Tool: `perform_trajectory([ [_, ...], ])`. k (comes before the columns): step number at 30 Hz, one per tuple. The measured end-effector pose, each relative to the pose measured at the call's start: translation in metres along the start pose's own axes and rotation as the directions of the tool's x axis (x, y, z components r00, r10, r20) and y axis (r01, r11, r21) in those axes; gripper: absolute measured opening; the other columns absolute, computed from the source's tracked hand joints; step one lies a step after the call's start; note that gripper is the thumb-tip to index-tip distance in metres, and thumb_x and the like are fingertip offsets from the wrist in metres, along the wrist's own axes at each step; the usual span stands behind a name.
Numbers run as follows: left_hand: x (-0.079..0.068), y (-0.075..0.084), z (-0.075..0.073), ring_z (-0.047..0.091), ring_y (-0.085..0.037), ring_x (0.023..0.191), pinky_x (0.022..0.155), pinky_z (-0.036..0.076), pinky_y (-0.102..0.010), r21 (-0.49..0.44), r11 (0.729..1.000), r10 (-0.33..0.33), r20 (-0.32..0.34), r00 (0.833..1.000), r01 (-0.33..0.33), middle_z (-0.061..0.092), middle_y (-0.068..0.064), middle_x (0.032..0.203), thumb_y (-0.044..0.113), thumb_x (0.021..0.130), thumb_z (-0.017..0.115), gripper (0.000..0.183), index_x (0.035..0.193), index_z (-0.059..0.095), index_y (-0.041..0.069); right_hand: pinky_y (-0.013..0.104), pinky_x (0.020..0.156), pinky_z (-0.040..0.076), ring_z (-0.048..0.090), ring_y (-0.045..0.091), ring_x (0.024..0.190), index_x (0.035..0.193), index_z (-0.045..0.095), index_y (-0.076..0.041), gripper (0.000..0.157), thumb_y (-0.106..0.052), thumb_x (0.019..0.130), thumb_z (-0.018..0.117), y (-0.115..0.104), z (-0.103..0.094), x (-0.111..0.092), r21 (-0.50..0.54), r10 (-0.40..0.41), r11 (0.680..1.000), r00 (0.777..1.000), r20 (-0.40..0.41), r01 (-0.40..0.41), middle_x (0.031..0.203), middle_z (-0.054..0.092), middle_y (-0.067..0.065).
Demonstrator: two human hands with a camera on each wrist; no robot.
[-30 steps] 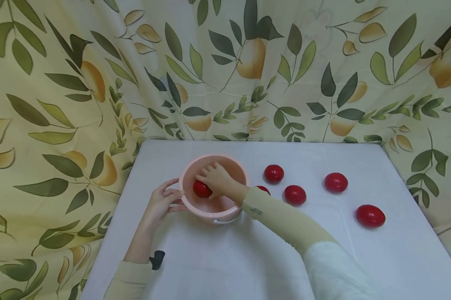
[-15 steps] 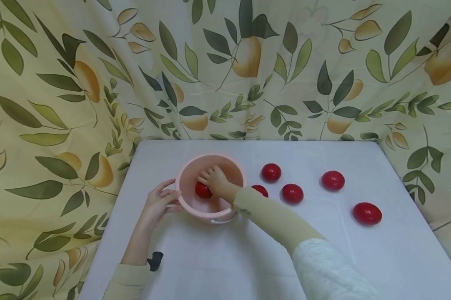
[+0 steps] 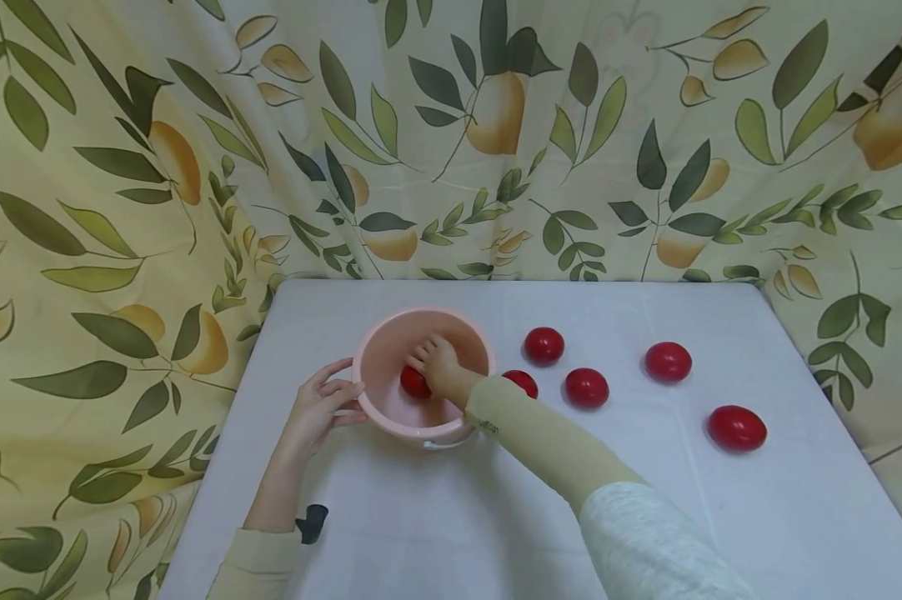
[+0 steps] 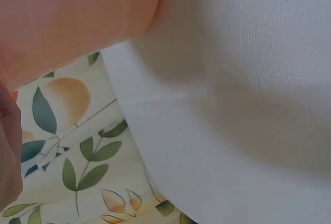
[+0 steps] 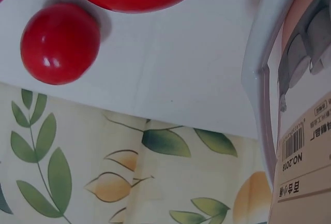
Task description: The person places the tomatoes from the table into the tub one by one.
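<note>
A pink bucket (image 3: 409,430) stands on the white-covered table. My left hand (image 3: 323,408) grips its left rim, the thumb near the edge and fingers against the outer wall; part of this hand (image 4: 9,151) shows beside the bucket (image 4: 77,22) in the left wrist view. Deep inside the bucket, my right hand (image 3: 439,365) holds a glossy red egg-shaped ball (image 3: 415,383), its fingers over the upper right side. The fingertips' far side is hidden. In the right wrist view the hand is out of sight behind the bucket's labelled wall (image 5: 302,182).
Right of the bucket lie several more red balls, among them a near one (image 3: 587,388), a back one (image 3: 544,346) and a far-right one (image 3: 736,428). The bucket's pale handle (image 3: 443,445) hangs down in front. A leaf-patterned curtain (image 3: 451,200) borders the table.
My right hand has sunk lower in the bucket and shifted slightly right within it, the red ball moving along. The left hand keeps its hold on the rim.
</note>
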State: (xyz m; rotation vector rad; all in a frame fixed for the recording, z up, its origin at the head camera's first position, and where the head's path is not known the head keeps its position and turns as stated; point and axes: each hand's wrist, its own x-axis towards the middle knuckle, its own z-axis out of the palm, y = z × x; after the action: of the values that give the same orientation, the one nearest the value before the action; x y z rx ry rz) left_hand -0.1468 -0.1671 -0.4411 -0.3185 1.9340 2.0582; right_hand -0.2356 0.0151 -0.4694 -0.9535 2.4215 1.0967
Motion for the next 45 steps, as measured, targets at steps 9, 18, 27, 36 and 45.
perform_trajectory([
  [9,0.000,0.000,0.001,0.065,-0.017,0.069,0.066,0.057,-0.031,-0.014,1.000,-0.003,-0.010,1.000,0.003,0.063,-0.013,0.093,0.011,0.087,0.062,0.052,0.135,0.040,0.013,0.030,0.104,0.022,0.028,0.011,0.127,0.145,0.011,-0.032,0.067,-0.054,0.090,0.042,0.000,0.000,0.000,0.033,0.009,0.999,0.999,0.033,-0.010,0.143,0.027,-0.008],
  [18,-0.001,0.001,0.001,0.064,-0.016,0.066,0.066,0.057,-0.032,-0.037,0.999,0.005,-0.005,1.000,-0.005,0.063,-0.009,0.087,0.010,0.087,0.062,0.053,0.135,0.040,0.012,0.029,0.095,0.029,0.037,0.013,0.117,0.140,0.021,-0.032,0.056,-0.038,0.092,0.048,0.003,-0.002,-0.003,0.009,-0.009,1.000,0.997,-0.082,0.009,0.131,0.037,-0.005],
  [27,0.000,0.000,0.001,0.063,-0.014,0.066,0.064,0.057,-0.030,-0.027,0.999,0.019,0.005,1.000,-0.019,0.062,0.000,0.079,0.010,0.088,0.061,0.054,0.136,0.037,0.010,0.032,0.095,0.037,0.046,0.018,0.110,0.133,0.040,-0.021,0.060,-0.047,0.083,0.060,0.016,-0.002,-0.011,0.227,-0.018,0.966,0.909,-0.416,0.123,0.124,0.048,0.002],
  [36,0.000,-0.001,0.003,0.064,-0.015,0.068,0.066,0.057,-0.031,0.004,1.000,0.002,-0.023,1.000,-0.002,0.063,-0.002,0.081,0.011,0.088,0.060,0.051,0.135,0.040,0.013,0.043,0.108,0.026,0.034,0.023,0.126,0.137,0.038,-0.019,0.061,-0.042,0.085,0.059,0.037,-0.003,-0.054,0.482,0.091,0.842,0.816,-0.571,0.243,0.137,0.042,0.004],
  [45,0.000,-0.001,0.002,0.064,-0.015,0.068,0.065,0.057,-0.031,0.004,1.000,0.013,-0.026,1.000,-0.013,0.063,-0.008,0.086,0.009,0.089,0.059,0.050,0.135,0.040,0.013,0.050,0.106,0.025,0.030,0.025,0.128,0.138,0.036,-0.019,0.064,-0.046,0.084,0.057,0.058,0.034,-0.104,0.627,0.340,0.763,0.727,-0.596,0.157,0.138,0.039,0.008],
])
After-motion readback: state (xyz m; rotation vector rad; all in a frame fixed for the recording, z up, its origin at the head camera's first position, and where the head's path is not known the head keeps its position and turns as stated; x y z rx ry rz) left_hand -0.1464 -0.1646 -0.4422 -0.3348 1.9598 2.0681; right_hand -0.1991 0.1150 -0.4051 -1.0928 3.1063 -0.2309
